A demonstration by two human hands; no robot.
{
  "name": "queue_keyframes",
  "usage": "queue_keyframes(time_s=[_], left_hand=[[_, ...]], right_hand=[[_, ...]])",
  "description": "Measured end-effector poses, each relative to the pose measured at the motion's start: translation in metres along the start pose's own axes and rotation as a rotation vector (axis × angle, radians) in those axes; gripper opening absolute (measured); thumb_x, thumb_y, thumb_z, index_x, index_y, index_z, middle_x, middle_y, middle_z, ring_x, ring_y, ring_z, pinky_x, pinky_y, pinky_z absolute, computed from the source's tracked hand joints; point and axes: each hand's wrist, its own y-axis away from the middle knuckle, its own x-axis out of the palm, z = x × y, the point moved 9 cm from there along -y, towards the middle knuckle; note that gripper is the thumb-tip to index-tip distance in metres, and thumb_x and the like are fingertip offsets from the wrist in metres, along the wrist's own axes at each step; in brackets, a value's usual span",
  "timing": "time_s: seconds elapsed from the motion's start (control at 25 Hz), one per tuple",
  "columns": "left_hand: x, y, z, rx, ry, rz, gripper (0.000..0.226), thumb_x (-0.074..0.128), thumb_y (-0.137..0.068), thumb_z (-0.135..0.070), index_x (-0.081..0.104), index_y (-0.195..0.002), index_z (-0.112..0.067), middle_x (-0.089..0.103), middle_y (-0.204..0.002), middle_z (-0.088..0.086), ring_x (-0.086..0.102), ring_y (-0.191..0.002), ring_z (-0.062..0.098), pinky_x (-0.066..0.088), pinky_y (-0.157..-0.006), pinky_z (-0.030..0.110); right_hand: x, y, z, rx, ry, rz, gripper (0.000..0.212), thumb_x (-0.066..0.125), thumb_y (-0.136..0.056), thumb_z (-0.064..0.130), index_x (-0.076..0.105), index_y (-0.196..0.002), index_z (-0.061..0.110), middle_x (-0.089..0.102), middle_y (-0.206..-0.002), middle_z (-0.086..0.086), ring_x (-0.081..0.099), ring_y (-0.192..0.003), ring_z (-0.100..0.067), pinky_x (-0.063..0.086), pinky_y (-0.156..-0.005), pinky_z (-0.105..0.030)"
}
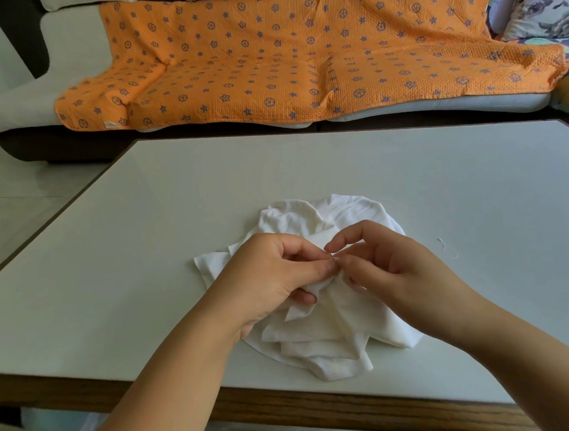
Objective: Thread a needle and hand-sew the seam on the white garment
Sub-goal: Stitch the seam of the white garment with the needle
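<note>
On the pale table point(145, 222) in front of me the white garment point(316, 342) lies bunched in loose folds near the front edge, and both my hands meet over its middle. My left hand point(266, 275) pinches a raised fold of the cloth, thumb point(319, 269) on top and the other fingers curled beneath, so the edge stands up to be stitched. My right hand point(388, 269) curls beside it, forefinger point(343, 237) and thumb closing on the needle point(333, 257), a thin grey sliver just at the fold; the other fingers arch loosely above the cloth. I judge I am in the sewing itself, setting or drawing a stitch at the seam, though the thread is too fine to make out, so I cannot tell whether the needle is threaded. Next comes a firm pull of the needle through and away to the right, while the left pinch keeps the fold taut, or the layers may slip. A loose bit of thread point(447, 248) lies on the table to my right, well apart from the garment.
</note>
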Motion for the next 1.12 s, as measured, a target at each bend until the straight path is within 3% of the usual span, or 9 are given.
queue_keyframes(time_s=[0.12,0.28,0.36,0.48,0.56,0.68,0.8,0.92,1.12], left_hand=[[0.0,0.0,0.001,-0.005,-0.024,-0.003,0.009,0.079,-0.079,-0.023,0.079,-0.084,-0.015,0.076,-0.08,0.0,0.068,-0.069,0.015,0.057,-0.065,0.021],[-0.004,0.0,0.0,-0.003,-0.023,-0.028,0.006,0.079,-0.079,-0.022,0.079,-0.083,-0.018,0.076,-0.08,-0.001,0.065,-0.062,0.016,0.056,-0.064,0.023],[-0.009,0.0,0.0,-0.008,-0.023,-0.045,0.004,0.079,-0.08,-0.021,0.08,-0.083,-0.019,0.076,-0.081,-0.003,0.064,-0.06,0.016,0.056,-0.064,0.024],[-0.015,0.001,-0.002,-0.012,0.006,-0.062,0.007,0.076,-0.083,-0.016,0.08,-0.088,-0.017,0.077,-0.084,-0.005,0.063,-0.054,0.009,0.055,-0.06,0.022],[-0.018,0.001,-0.003,-0.012,0.026,-0.065,0.008,0.075,-0.084,-0.013,0.08,-0.09,-0.015,0.077,-0.085,-0.004,0.062,-0.052,0.008,0.054,-0.058,0.021],[-0.019,0.001,-0.003,-0.01,0.028,-0.067,0.008,0.074,-0.084,-0.012,0.079,-0.089,-0.013,0.076,-0.083,-0.003,0.061,-0.051,0.005,0.054,-0.057,0.021],[-0.019,0.0,-0.003,-0.014,0.038,-0.067,0.007,0.074,-0.084,-0.012,0.079,-0.089,-0.012,0.076,-0.08,-0.003,0.061,-0.051,0.002,0.053,-0.054,0.021],[-0.019,0.0,-0.001,-0.029,0.047,-0.053,0.007,0.074,-0.084,-0.012,0.079,-0.088,-0.011,0.075,-0.079,-0.001,0.062,-0.052,0.002,0.053,-0.053,0.021],[-0.022,0.0,0.001,-0.043,0.017,-0.033,0.006,0.074,-0.083,-0.013,0.079,-0.086,-0.012,0.075,-0.08,0.001,0.064,-0.06,0.004,0.052,-0.054,0.022]], right_hand=[[-0.001,0.0,0.003,-0.027,0.048,-0.057,0.007,0.062,-0.093,0.021,0.065,-0.091,0.028,0.073,-0.08,0.017,0.062,-0.067,0.004,0.043,-0.063,-0.008],[-0.024,-0.004,-0.004,-0.01,-0.028,-0.301,0.008,0.06,-0.093,0.026,0.067,-0.092,0.023,0.072,-0.095,0.011,0.066,-0.083,-0.004,0.05,-0.072,-0.017],[-0.037,-0.005,-0.009,0.034,-0.239,-0.374,0.015,0.052,-0.099,0.022,0.06,-0.089,0.014,0.074,-0.095,0.001,0.066,-0.075,-0.015,0.051,-0.067,-0.028],[-0.037,-0.01,-0.015,0.142,-0.79,-0.315,0.021,0.039,-0.103,0.012,0.05,-0.086,0.01,0.072,-0.078,-0.01,0.059,-0.052,-0.017,0.045,-0.047,-0.023],[-0.035,-0.011,-0.021,0.233,-0.999,-0.276,0.023,0.037,-0.103,0.01,0.05,-0.083,0.009,0.065,-0.069,-0.008,0.06,-0.051,-0.014,0.046,-0.043,-0.02],[-0.03,-0.014,-0.03,0.311,-1.187,-0.239,0.022,0.04,-0.101,0.007,0.05,-0.082,0.008,0.058,-0.068,-0.005,0.067,-0.06,-0.015,0.054,-0.051,-0.02],[-0.032,-0.017,-0.036,0.292,-1.317,-0.281,0.018,0.042,-0.098,0.001,0.051,-0.084,0.008,0.059,-0.076,-0.011,0.073,-0.079,-0.025,0.061,-0.073,-0.031],[-0.044,-0.02,-0.044,0.224,-1.24,-0.368,0.022,0.041,-0.097,-0.003,0.052,-0.08,0.007,0.062,-0.079,-0.016,0.071,-0.098,-0.033,0.057,-0.087,-0.039],[-0.08,-0.011,-0.051,0.144,-0.692,-0.67,0.013,0.044,-0.098,0.0,0.05,-0.095,0.012,0.071,-0.084,-0.012,0.071,-0.101,-0.024,0.052,-0.098,-0.038]])
